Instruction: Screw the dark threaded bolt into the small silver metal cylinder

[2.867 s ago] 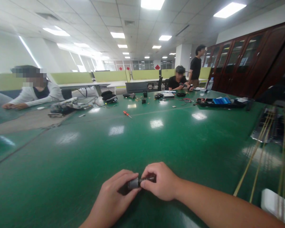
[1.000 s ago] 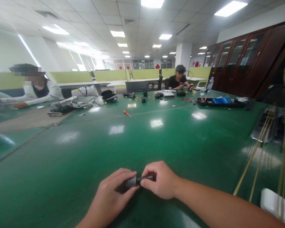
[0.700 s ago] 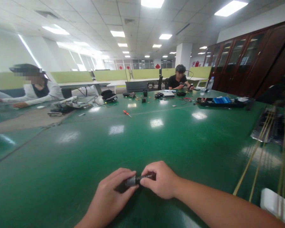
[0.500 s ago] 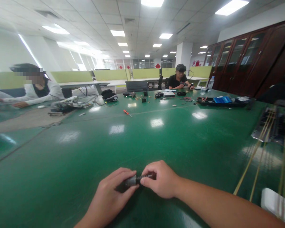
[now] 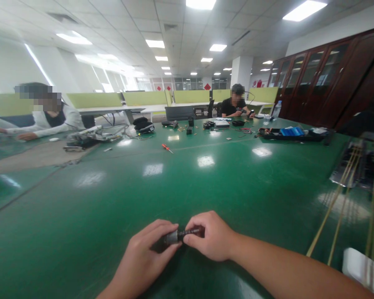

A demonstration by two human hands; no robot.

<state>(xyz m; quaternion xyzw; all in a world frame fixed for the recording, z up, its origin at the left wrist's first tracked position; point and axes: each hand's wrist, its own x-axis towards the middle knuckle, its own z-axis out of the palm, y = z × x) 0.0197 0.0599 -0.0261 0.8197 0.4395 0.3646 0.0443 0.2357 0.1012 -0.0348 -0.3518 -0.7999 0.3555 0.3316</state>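
Observation:
Close to the near side of the green table, my left hand grips the thick grey end of a small grey-and-black cylindrical part between thumb and fingers. My right hand pinches the narrower, ridged dark section of the same part with thumb and forefinger. A reddish-brown tip shows within the curl of the right fingers. The part lies roughly level, just above or on the tabletop; I cannot tell which. Fingers cover some of both ends, so its exact kind is unclear.
An orange screwdriver lies farther out on the green table. A black tray with a blue item sits far right. Yellow strands cross the right side above a white object. Two people sit across the table.
Both hands stay in place on the cylindrical part. My right fingers have shifted slightly, and a little more of the dark section shows.

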